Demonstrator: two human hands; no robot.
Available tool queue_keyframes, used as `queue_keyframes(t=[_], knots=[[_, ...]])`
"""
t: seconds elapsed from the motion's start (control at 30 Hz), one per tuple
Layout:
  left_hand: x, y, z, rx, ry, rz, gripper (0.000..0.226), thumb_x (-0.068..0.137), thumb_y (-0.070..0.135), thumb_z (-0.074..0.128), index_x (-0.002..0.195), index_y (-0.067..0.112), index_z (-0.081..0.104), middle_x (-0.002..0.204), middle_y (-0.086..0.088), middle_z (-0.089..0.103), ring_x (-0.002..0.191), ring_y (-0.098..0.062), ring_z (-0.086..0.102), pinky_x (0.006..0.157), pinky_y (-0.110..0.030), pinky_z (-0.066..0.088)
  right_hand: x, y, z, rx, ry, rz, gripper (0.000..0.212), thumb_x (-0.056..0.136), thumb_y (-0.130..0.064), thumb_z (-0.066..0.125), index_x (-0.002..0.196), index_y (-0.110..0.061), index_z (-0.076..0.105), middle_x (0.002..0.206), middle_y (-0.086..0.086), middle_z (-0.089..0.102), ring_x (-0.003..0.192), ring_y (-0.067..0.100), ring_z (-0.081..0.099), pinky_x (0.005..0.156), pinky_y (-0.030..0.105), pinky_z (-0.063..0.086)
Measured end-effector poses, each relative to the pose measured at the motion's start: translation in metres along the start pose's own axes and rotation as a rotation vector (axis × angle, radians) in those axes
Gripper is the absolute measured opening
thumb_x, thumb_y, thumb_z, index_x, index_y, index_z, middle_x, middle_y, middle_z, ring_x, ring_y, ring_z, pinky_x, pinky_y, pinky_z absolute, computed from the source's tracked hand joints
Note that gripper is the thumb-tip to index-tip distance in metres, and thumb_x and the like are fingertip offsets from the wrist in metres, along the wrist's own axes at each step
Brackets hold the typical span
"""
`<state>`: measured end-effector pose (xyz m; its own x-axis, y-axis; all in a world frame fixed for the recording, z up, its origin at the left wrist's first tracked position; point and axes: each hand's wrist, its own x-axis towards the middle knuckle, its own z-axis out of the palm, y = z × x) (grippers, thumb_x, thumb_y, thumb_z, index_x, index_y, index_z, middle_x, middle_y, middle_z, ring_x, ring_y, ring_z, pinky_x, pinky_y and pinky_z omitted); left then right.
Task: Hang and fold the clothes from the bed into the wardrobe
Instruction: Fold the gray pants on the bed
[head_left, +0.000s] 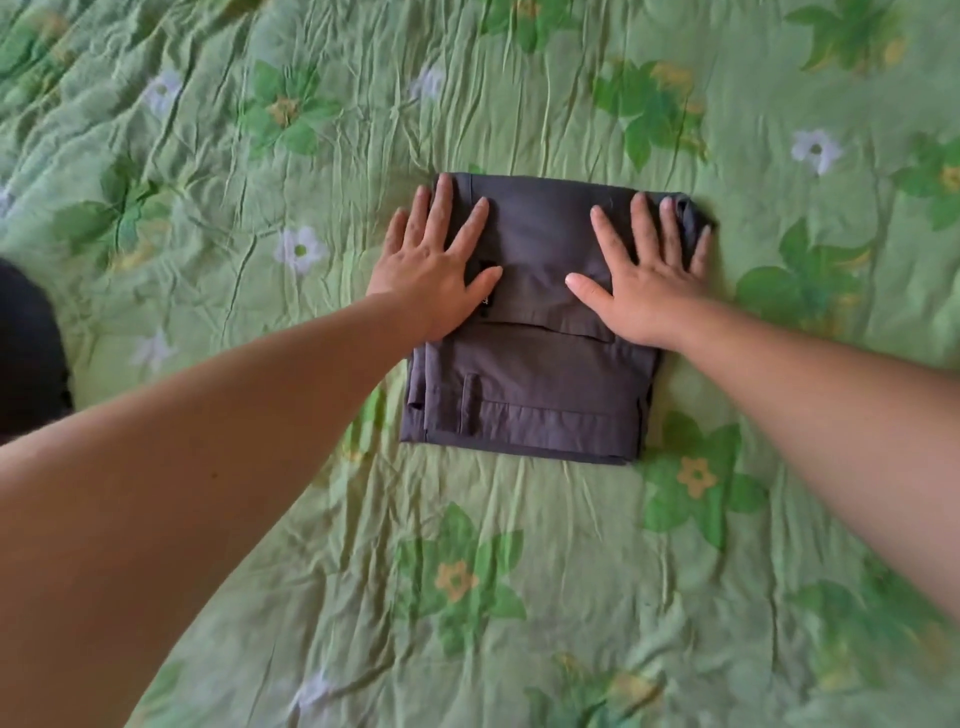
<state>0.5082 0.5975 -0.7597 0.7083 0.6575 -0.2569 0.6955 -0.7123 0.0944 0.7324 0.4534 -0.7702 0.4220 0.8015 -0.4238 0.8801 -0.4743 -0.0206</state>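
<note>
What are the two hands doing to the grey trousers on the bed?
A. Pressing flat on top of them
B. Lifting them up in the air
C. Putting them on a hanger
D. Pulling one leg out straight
A: the left hand and the right hand lie flat with spread fingers on the folded grey trousers, which rest on the green bedspread.

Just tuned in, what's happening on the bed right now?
A person is folding clothes on a bed with a green floral bedspread. A pair of grey trousers lies folded into a compact rectangle. The left hand and the right hand both lie flat, fingers spread, pressing on the far half of it. A dark item shows at the left edge; what it is cannot be told. No wardrobe is in view.
</note>
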Motion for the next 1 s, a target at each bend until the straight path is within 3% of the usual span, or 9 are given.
queue_keyframes(t=[0.17,0.3,0.37,0.47,0.57,0.67,0.77,0.9,1.0], knots=[[-0.06,0.024,-0.017,-0.32,0.091,-0.208,0.08,0.094,0.058,0.05,0.158,0.034,0.009,0.16,-0.007,0.017,0.141,-0.031,0.033,0.108,-0.046,0.039,0.001,-0.013,-0.039,0.009,0.16,-0.052,0.083,0.085,-0.078,0.039,0.153,-0.034,0.019,0.164,0.014,0.012,0.152,0.036,0.008,0.119,0.066,0.004],[-0.134,0.031,-0.008,-0.853,0.069,-0.566,0.087,0.082,0.047,0.076,0.152,0.032,0.025,0.131,-0.004,0.054,0.109,-0.024,0.062,0.092,-0.038,0.053,0.027,-0.037,-0.077,0.049,-0.019,-0.183,0.093,0.087,-0.07,0.055,0.157,-0.033,0.007,0.162,0.012,0.025,0.149,0.034,0.022,0.117,0.059,0.022],[-0.145,0.027,-0.005,-1.19,0.009,-0.687,0.079,0.079,0.033,0.083,0.144,0.027,0.038,0.11,-0.003,0.069,0.091,-0.018,0.071,0.077,-0.035,0.059,0.037,-0.045,-0.088,0.111,-0.053,-0.153,0.092,0.086,-0.062,0.065,0.156,-0.028,0.018,0.155,0.015,0.037,0.141,0.037,0.038,0.11,0.053,0.035],[-0.151,0.028,-0.005,-1.481,-0.126,-0.693,0.064,0.076,0.011,0.085,0.13,0.018,0.052,0.105,-0.005,0.076,0.093,-0.02,0.074,0.086,-0.038,0.06,0.036,-0.042,-0.095,0.221,-0.014,-0.138,0.05,0.082,-0.041,0.076,0.122,-0.018,0.056,0.12,0.012,0.063,0.11,0.034,0.06,0.076,0.035,0.045],[-0.157,0.034,-0.019,-1.531,-0.091,-0.62,0.037,0.078,0.001,0.079,0.11,0.015,0.068,0.099,-0.003,0.077,0.095,-0.022,0.072,0.087,-0.038,0.059,0.017,-0.03,-0.11,0.281,-0.071,-0.15,0.016,0.077,-0.019,0.073,0.082,-0.016,0.058,0.079,0.003,0.061,0.079,0.029,0.061,0.053,0.027,0.035],[-0.152,0.027,-0.052,-1.741,0.062,-0.644,0.028,0.078,0.006,0.077,0.102,0.017,0.066,0.088,-0.003,0.072,0.08,-0.02,0.069,0.074,-0.043,0.059,-0.007,-0.007,-0.137,0.511,-0.195,-0.101,0.015,0.073,-0.014,0.074,0.083,-0.013,0.063,0.078,0.005,0.068,0.07,0.022,0.062,0.058,0.028,0.044],[-0.139,0.008,-0.081,-1.955,0.278,-0.678,0.022,0.087,0.012,0.07,0.106,0.021,0.064,0.083,0.001,0.068,0.066,-0.011,0.066,0.059,-0.028,0.055,-0.043,0.021,-0.148,1.012,-0.404,0.026,0.028,0.059,-0.009,0.077,0.085,-0.014,0.067,0.078,0.007,0.073,0.074,0.026,0.068,0.071,0.036,0.052],[-0.142,0.022,-0.066,-1.771,-0.063,-0.749,0.025,0.09,0.02,0.071,0.113,0.016,0.064,0.097,-0.006,0.071,0.082,-0.022,0.068,0.065,-0.032,0.053,-0.089,0.033,-0.085,1.285,-0.417,0.309,0.037,0.064,-0.003,0.075,0.098,-0.009,0.062,0.094,0.018,0.069,0.084,0.031,0.068,0.072,0.038,0.055],[-0.148,0.045,-0.032,-1.517,-0.124,-0.855,0.044,0.088,0.004,0.072,0.126,0.016,0.054,0.116,-0.015,0.069,0.098,-0.028,0.067,0.087,-0.047,0.055,-0.106,0.03,-0.03,1.178,-0.356,0.424,0.045,0.081,0.002,0.067,0.122,-0.003,0.05,0.123,0.024,0.06,0.114,0.039,0.06,0.099,0.05,0.051]])
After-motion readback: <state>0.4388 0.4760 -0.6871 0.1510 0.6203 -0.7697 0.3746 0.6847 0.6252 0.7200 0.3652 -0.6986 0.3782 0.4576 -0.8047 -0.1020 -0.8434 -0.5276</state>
